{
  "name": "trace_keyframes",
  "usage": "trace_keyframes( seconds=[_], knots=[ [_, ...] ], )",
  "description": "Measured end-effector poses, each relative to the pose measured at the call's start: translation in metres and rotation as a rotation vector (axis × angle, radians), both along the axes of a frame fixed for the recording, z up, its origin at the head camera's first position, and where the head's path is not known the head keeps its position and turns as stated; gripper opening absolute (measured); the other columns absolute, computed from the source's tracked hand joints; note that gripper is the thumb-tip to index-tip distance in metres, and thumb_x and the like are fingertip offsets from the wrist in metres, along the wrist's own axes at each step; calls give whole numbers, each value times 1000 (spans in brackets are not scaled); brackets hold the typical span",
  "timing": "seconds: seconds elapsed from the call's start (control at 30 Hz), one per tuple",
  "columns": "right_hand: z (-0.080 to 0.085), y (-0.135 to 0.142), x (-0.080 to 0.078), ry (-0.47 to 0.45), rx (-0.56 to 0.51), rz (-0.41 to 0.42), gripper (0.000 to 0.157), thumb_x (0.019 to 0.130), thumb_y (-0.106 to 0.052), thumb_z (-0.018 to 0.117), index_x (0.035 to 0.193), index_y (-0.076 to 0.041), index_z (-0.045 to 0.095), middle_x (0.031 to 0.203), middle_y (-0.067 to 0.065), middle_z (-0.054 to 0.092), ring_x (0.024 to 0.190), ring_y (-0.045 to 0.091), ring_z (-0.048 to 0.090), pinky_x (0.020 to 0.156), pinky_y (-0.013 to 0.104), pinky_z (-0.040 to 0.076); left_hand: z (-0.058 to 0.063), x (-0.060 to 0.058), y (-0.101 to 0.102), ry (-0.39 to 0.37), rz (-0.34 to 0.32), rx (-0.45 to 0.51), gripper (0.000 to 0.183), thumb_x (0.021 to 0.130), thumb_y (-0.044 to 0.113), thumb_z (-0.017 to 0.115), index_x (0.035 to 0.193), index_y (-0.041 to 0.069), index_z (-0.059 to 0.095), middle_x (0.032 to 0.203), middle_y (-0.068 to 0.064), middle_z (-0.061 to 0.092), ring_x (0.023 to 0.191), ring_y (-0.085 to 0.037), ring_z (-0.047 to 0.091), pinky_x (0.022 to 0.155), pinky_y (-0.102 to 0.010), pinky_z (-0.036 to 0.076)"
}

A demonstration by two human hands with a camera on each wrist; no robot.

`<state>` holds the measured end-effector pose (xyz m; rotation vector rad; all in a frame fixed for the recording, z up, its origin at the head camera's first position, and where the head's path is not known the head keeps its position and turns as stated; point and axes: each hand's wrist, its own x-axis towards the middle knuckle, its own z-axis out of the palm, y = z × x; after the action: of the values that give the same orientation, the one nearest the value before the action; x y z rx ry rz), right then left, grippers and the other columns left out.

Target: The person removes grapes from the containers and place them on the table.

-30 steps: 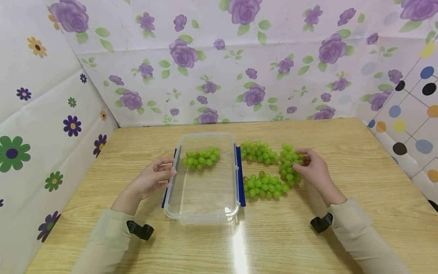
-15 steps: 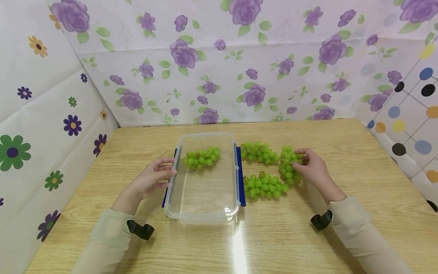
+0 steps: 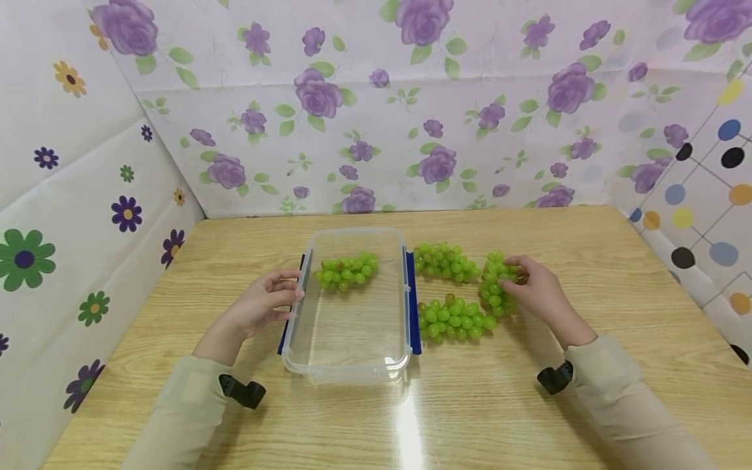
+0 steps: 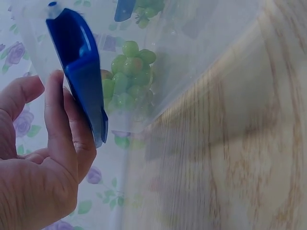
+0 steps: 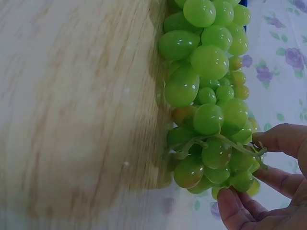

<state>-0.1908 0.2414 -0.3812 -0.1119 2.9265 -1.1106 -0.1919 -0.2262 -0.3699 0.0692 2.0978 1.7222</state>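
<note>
A clear plastic box (image 3: 358, 333) with blue side latches stands on the table, one bunch of green grapes (image 3: 346, 271) inside it. My left hand (image 3: 267, 303) is at the box's left side, fingers loosely bent, with fingertips against the blue latch (image 4: 84, 72) in the left wrist view. To the right of the box, my right hand (image 3: 537, 290) holds the end of an upright-lying bunch of grapes (image 3: 496, 287) between thumb and fingers. The right wrist view shows the thumb on the near side of this bunch (image 5: 211, 115), close to its stem.
Two more bunches lie between the box and my right hand: a far grape bunch (image 3: 446, 261) and a near grape bunch (image 3: 452, 320), both beside the right blue latch (image 3: 414, 303). Flowered cloth (image 3: 376, 176) hangs behind the wooden table (image 3: 470, 405).
The bunch at my right hand has shifted very slightly toward me, its far end lower in the head view. My left hand and the box stay where they were.
</note>
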Motion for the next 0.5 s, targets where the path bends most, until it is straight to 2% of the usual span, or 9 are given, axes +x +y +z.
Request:
trace_keyframes(
  seconds=[0.23,0.5],
  knots=[
    [4,-3,0,9,30,30,48,93,-15,59,133,7,46,124,35,50,102,46,57,78,49,52,0,1,-1,-1,4,5,63,94,16,58,146,1,26,117,-8,42,97,-11,51,79,-27,52],
    [7,-3,1,19,51,34,48,94,-18,57,133,6,47,125,33,48,104,45,54,78,51,50,1,2,-1,0,11,3,62,94,16,57,146,1,25,117,-8,41,98,-11,51,79,-27,52]
  ],
)
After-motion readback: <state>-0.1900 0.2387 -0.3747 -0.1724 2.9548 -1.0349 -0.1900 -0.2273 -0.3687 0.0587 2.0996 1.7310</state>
